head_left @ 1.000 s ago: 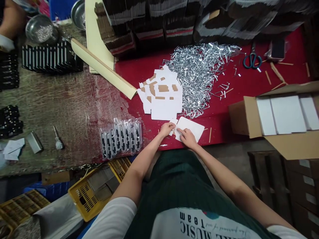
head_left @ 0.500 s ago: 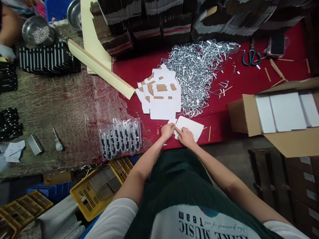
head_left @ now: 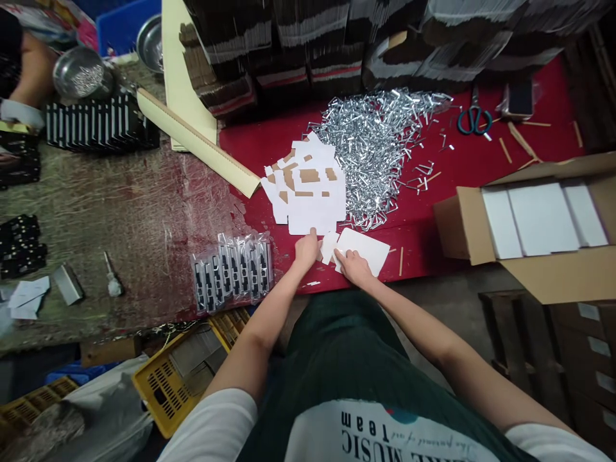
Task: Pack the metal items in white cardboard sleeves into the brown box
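Note:
A white card (head_left: 368,249) lies near the red table's front edge, with a narrower white flap (head_left: 329,246) at its left. My right hand (head_left: 355,264) rests on the card's lower left part, index finger stretched towards the flap and the other fingers bent. Left of the flap is my left hand (head_left: 307,249), its index finger pointing up at the lower edge of a fanned pile of white cut cards (head_left: 312,215). The other fingers of that hand are curled, and whether they hold anything is too small to tell.
Behind the cards spreads a heap of small metal pieces (head_left: 370,154). An open carton (head_left: 447,228) stands at the right, scissors (head_left: 474,119) behind it. Bagged parts (head_left: 233,269) lie to the left. A person's arm (head_left: 33,70) shows at the far left.
My left hand has moved left, off the flap and towards the cut cards. The flap now shows more fully. My right hand stays on the card. The view has shifted slightly.

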Tool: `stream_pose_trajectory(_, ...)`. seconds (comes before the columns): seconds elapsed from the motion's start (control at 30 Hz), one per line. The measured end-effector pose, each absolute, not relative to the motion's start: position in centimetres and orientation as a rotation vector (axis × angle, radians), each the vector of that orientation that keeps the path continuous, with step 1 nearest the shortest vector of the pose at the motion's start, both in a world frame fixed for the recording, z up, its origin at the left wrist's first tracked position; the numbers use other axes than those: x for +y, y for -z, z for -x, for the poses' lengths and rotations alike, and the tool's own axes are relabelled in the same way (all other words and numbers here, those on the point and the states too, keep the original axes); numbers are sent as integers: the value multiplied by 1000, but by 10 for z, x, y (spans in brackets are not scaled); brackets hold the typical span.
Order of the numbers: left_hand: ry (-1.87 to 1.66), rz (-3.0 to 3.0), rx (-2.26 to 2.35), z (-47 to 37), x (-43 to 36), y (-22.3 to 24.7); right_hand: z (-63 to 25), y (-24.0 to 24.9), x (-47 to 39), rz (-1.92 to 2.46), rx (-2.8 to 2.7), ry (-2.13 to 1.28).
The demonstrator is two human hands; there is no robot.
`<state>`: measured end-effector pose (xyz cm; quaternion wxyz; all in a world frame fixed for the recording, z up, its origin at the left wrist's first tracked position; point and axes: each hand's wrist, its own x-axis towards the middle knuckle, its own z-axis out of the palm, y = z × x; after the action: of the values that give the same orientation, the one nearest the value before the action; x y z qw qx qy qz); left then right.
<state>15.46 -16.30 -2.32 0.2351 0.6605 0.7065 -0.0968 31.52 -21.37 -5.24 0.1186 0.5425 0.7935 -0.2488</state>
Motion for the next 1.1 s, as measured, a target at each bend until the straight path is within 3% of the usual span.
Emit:
stream_pose_trajectory(0.33, 195, -1675, 2038, -175, -176, 45, -340, 53, -236, -1498, 2438, 660)
stream_pose_trajectory(0.53, 180, -1668, 2139, -178, -188, 42, -341, 50, -215, -1704, 2245, 715)
stream_pose_trajectory(0.83, 93, -1485, 2321, -202, -204, 34, -379, 50, -250, -1306, 2676, 455)
stream_pose_trajectory(0.97, 31, -1351, 2088, -181, -210, 24, -392, 46, -254, -1207, 2732, 616)
stream_pose_trajectory(1.1, -118, -1516, 1639, -143, -210, -7, -413, 5, -235, -1124, 2853, 918)
